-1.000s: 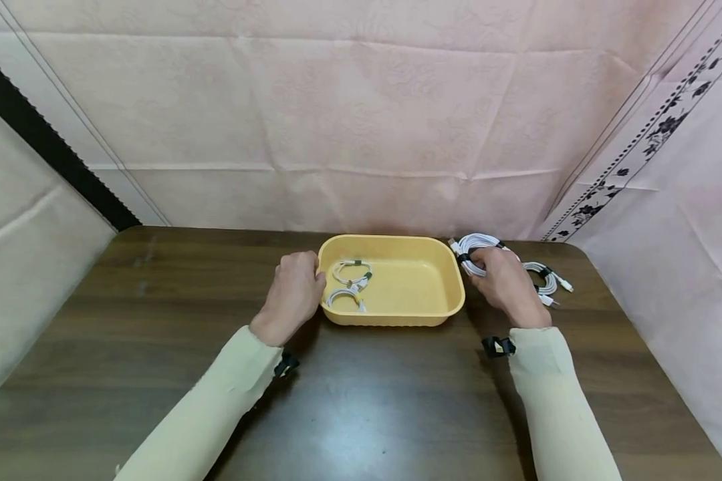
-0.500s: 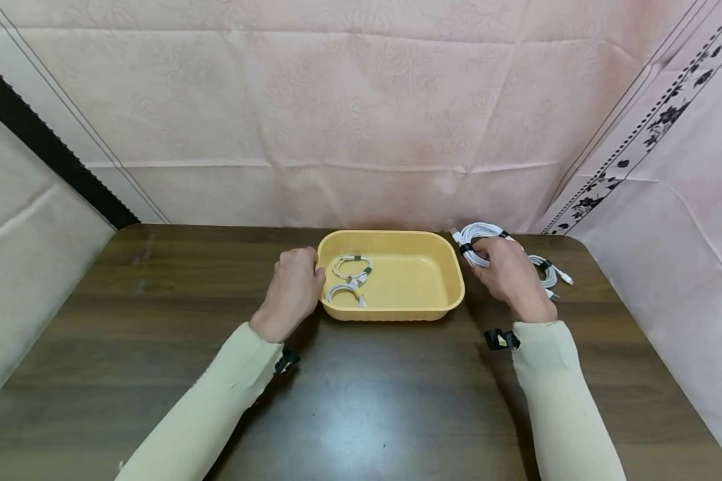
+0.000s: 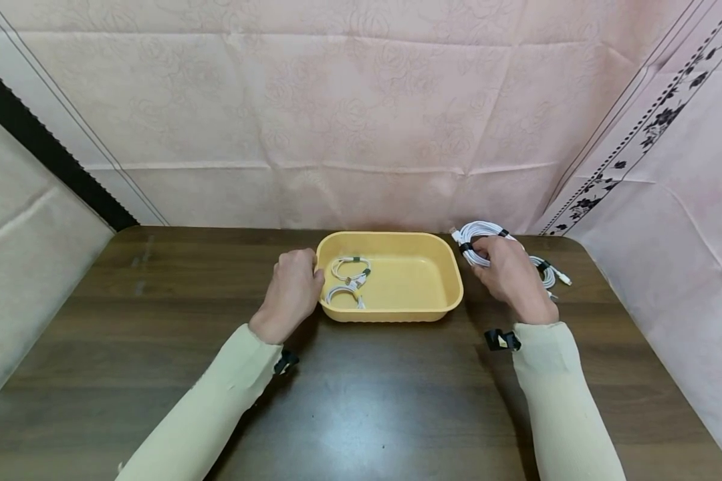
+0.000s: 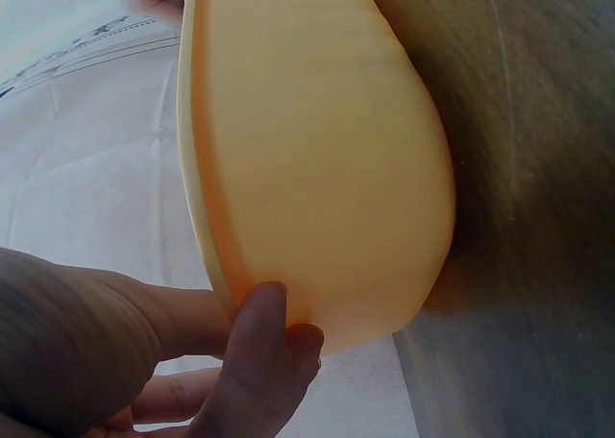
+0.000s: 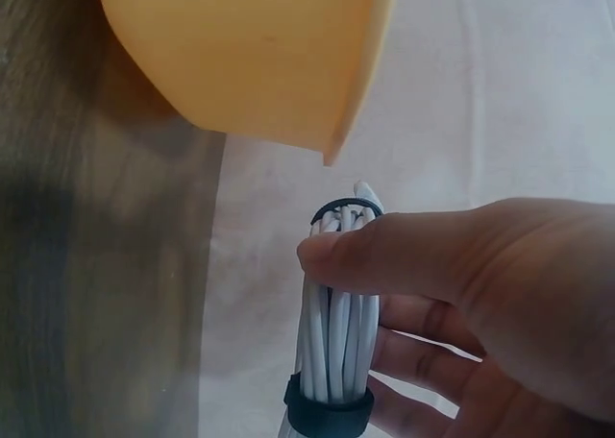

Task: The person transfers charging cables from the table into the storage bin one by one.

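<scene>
- gripping the left end of a yellow tub (image 3: 397, 315) in the head view, the left hand (image 3: 291, 284) has its fingers bent around the rim.
- in that view the tub sits near the back edge of a brown table (image 3: 337, 387), with 2 small white cables (image 3: 355, 283), coiled, inside its left end.
- also there, the right hand (image 3: 510, 277) is closed in a pinch on a big coil (image 3: 478, 230) of white cable, just beside the tub's right end.
- another coiled cable (image 3: 550, 275) lies on the table to the right, partly hidden by the right hand.
- pale cloth (image 3: 361, 120) hangs behind the table, and light sleeves (image 3: 216, 394) cover both arms.
- in the left wrist view, the tub's rim is held between thumb and fingers, fingertips (image 4: 261, 304) on the outer wall; the right hand shows blurred in a top corner.
- in the right wrist view, the thumb lies across the big coil and the other fingers curve behind it.
- 2 black straps (image 5: 332, 416) circle its strands, 1 above the thumb and 1 below; a gap parts the coil from the tub's corner.
</scene>
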{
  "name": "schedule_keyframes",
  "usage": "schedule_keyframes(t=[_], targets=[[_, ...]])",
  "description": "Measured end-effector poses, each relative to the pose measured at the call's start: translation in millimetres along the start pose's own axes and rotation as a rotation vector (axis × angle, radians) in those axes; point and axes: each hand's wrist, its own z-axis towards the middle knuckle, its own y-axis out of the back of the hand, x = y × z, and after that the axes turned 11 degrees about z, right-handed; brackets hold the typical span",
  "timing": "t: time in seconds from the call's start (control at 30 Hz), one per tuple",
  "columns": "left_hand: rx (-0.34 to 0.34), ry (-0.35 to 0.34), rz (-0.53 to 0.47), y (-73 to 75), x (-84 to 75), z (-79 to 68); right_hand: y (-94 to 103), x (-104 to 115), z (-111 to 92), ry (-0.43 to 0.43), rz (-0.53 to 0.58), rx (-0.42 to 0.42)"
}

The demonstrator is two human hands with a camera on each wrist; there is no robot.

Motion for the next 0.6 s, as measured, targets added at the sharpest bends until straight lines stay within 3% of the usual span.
schedule_keyframes(t=[0.6], targets=[[-0.033, -0.013, 0.011, -1.8, 1.0, -0.6, 5.6, 8.8, -4.9, 0.029, -0.011, -0.022]])
